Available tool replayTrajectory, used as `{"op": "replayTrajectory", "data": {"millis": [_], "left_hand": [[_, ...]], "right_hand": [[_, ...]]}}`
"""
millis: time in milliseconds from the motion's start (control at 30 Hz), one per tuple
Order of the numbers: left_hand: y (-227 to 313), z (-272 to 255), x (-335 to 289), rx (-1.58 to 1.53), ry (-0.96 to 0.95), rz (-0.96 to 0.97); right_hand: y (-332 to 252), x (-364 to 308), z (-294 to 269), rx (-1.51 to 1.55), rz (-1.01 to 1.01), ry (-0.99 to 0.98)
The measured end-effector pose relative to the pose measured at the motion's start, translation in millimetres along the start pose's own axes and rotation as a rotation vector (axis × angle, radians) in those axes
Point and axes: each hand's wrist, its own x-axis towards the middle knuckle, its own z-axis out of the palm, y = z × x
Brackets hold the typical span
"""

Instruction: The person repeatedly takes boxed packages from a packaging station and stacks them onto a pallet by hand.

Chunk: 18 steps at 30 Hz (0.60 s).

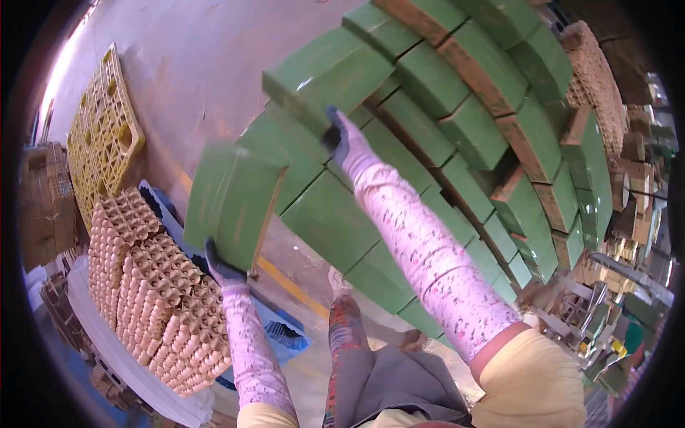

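The left hand (222, 269), in a dark glove, was under the lower edge of a green box (232, 203), fingers curled onto that edge and clamped there, the box tilted up and away from the body. The right hand (341, 139), gloved too, reached high and pressed against the underside of a second green box (325, 75) that jutted out from the top of the stack; whether those fingers were closed around its edge, I could not tell. Both boxes sat at the near corner of a big stack of green boxes (464, 128), row on row, brown bands showing between some. Pink patterned sleeves (428, 250) covered both forearms. Down to the left, stacks of brown pulp egg trays (157, 285) stood on a pallet, near the lower box. Farther left a yellow plastic pallet (103, 135) lay on the concrete floor (193, 57).
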Motion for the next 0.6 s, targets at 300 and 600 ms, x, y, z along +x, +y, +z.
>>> {"op": "replayTrajectory", "data": {"millis": [300,600], "left_hand": [[-40.3,46.8,110.6,-0.07,-0.037,-0.243],[-68.9,101.0,150.7,0.305,-0.065,-0.143]], "right_hand": [[26.0,72.8,-25.0,-0.684,-0.151,0.145],[68.8,-204.3,-195.8,-1.165,-0.046,0.161]]}}
